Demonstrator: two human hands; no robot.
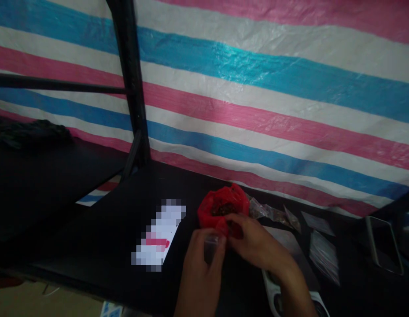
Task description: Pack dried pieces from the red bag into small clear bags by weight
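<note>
My left hand (204, 253) is closed on a small clear plastic bag (211, 243), pinched between thumb and fingers in front of a red plastic bag (207, 213). That red bag stands with its mouth wide and holds dark brown, crumbly bits (224, 208). Close against its front right side, my right hand (250, 240) has its fingers curled together. Something dark shows between them, too blurred to name. Under my right forearm lies a kitchen scale (286, 242), partly covered by the arm.
Small filled clear bags (273, 215) lie behind the scale. Right of it are a stack of flat clear bags (324, 255) and a phone (384, 244). A white paper, partly pixelated (161, 233), rests at left on the black table (101, 251). A black post (133, 88) rises behind.
</note>
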